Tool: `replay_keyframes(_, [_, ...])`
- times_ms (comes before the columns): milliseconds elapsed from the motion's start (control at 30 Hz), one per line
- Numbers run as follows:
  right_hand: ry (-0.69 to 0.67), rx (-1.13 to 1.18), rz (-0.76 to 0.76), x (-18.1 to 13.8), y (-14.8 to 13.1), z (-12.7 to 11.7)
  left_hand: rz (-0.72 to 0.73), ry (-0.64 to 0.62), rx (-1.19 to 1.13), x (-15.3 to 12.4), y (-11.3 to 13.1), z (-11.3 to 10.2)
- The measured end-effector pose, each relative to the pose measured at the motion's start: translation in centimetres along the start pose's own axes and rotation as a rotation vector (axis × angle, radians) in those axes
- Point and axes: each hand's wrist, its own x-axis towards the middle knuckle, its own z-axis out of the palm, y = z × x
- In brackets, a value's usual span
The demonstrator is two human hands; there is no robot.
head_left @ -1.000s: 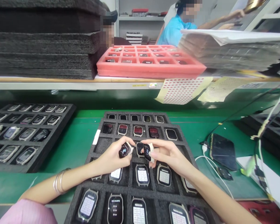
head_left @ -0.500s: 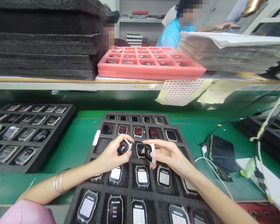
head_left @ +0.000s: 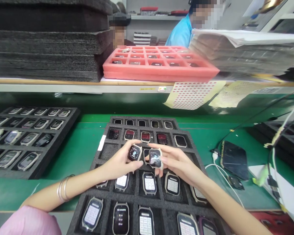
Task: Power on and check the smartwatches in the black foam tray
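Observation:
My left hand [head_left: 119,163] grips a smartwatch body [head_left: 134,152] with a lit round dial, held face up over the black foam tray [head_left: 101,156]. My right hand [head_left: 176,161] pinches a second smartwatch body [head_left: 155,158] right beside it, its screen turned toward me. Both watches hover above the tray's third row, where another watch [head_left: 146,154] lies in its pocket between them. The rows nearer me hold several watches with white lit screens [head_left: 149,183]. The rows behind hold watches with dark or red screens [head_left: 145,136].
A second black tray of watches [head_left: 26,140] lies at the left on the green mat [head_left: 80,147]. A dark phone with white cable [head_left: 234,159] sits to the right. The shelf above carries a red foam tray [head_left: 159,70], stacked black foam [head_left: 46,42] and papers. Other people work behind.
Both hands have tilted their watches so the screens face up toward me, and lifted them slightly. The view has shifted a little.

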Motion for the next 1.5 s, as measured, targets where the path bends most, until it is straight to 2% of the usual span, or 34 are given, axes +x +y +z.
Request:
replay_keyframes(100, [-0.01, 0.044, 0.033, 0.2, -0.1, 0.1, -0.008, -0.073, -0.187, 0.3, 0.0, 0.1])
replay_keyframes(267, [0.04, -0.022, 0.022, 0.5, 0.3, 0.2, -0.042, -0.055, -0.301, 0.3, 0.2, 0.1])
replay_keyframes(500, [0.134, -0.184, -0.004, 0.5, 0.7, -0.2, -0.025, -0.048, -0.219, 0.2, 0.6, 0.1])
replay_keyframes(1033, [0.175, -0.288, -0.002, 0.4, 0.6, -0.1, -0.013, -0.087, -0.197, 0.1, 0.7, 0.1])
replay_keyframes(1100, [0.16, -0.329, -0.018, 0.4, 0.7, 0.0, -0.007, -0.092, -0.192, 0.2, 0.6, 0.1])
replay_keyframes(1267, [0.02, -0.352, -0.069, -0.3, -0.2, -0.1, 0.005, -0.073, -0.229, 0.3, 0.6, -0.1])
replay_keyframes(1367, [0.072, -0.663, -0.083, -1.6, -1.5, -1.9, -0.02, -0.089, -0.283, 0.3, 0.6, -0.2])
replay_keyframes(1433, [0.146, -0.987, -0.158, -2.8, -2.2, -4.0, -0.025, -0.087, -0.295, 0.3, 0.6, -0.1])
replay_keyframes(1500, [0.153, -1.221, -0.19, -4.0, -2.4, -6.5, -0.021, -0.073, -0.294, 0.3, 0.5, -0.1])
